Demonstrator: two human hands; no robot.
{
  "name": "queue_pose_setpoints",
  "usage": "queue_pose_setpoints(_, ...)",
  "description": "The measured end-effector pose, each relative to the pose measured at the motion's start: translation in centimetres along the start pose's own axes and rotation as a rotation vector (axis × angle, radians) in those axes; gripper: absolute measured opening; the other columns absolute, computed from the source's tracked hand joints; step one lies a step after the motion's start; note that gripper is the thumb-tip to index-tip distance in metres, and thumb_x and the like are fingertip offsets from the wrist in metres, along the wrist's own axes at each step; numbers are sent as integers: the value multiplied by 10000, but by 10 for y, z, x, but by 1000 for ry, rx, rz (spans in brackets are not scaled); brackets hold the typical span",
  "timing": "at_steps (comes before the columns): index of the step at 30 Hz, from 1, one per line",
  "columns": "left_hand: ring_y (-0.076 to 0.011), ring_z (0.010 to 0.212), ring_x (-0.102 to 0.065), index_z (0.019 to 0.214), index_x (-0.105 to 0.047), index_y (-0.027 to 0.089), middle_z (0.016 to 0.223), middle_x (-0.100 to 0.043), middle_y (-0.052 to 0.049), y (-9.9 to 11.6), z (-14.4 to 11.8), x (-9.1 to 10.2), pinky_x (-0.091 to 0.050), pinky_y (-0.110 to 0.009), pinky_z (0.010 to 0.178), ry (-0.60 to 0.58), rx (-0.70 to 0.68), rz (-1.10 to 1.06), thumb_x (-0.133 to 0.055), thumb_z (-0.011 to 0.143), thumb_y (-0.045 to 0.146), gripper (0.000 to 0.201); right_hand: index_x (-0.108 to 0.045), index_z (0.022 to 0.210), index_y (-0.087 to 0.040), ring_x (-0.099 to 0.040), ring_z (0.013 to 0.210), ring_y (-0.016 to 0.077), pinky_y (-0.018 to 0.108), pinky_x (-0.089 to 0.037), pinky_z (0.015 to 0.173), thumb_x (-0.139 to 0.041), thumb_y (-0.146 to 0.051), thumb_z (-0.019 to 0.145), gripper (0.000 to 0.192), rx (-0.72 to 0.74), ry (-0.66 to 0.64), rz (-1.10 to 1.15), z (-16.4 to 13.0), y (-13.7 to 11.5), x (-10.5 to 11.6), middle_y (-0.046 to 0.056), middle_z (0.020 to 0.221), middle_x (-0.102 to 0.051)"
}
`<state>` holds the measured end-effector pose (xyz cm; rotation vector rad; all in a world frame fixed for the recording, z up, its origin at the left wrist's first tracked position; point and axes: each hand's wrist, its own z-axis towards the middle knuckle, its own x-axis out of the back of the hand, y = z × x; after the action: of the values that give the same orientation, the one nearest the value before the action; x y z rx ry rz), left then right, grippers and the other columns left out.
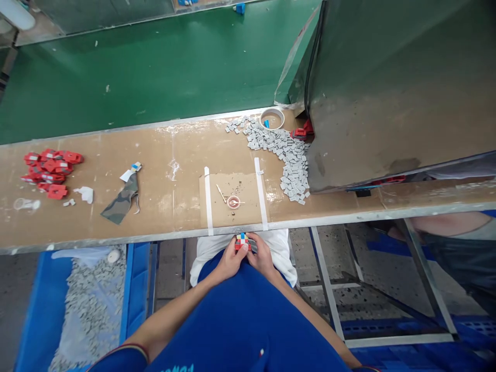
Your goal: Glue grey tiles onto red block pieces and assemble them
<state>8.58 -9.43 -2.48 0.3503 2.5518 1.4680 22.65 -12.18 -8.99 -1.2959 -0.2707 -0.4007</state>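
Note:
Close to my body, just below the table's front edge, I hold a small puzzle cube [243,241] with red, white, blue and yellow squares. My left hand [231,260] grips its left side, the thumb on the near face. The fingers of my right hand [261,254] close round its right side. Parts of the cube are hidden by my fingers. On the table in front of it lies a cardboard sheet [248,186] under two white tape strips. A small round dish of reddish paste [233,202] sits on that sheet, beside a thin pale stick [221,193].
Many grey square tiles [295,170] spread near a tape roll [272,119]. A large dark cabinet [387,93] stands at right. Red parts [52,168] and camouflage cloth [123,201] lie at left. A blue bin [134,284] holds grey pieces. Another person's leg [457,248] shows at right.

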Motion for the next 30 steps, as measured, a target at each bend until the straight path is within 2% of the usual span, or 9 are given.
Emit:
queue_pose_setpoints(12,-228,891,-637,1017,-596,170,955,-690,-68,1,1,1,-503,-362,855,4,-3,19,-631,904,639,484,-541,1324,-231,-760,1012,247,385,-659,849,-548,-189,950,376,65,-13,-17,5,1,5,116,1120,-746)
queue_pose_setpoints(22,-232,912,-626,1034,-591,179,979,-683,-65,1,1,2,-508,-373,876,-15,0,2,-624,898,663,503,-528,1352,-227,-745,976,244,382,-642,810,-528,-199,949,404,93,-54,-49,12,-2,9,110,1092,-737)
queue_pose_setpoints(30,-208,854,-567,995,-589,175,908,-632,-32,-2,3,6,-492,-364,836,-40,13,-9,-644,863,701,545,-588,1396,-208,-706,923,263,405,-589,778,-528,-226,957,443,122,-116,-95,18,-7,15,117,1083,-722)
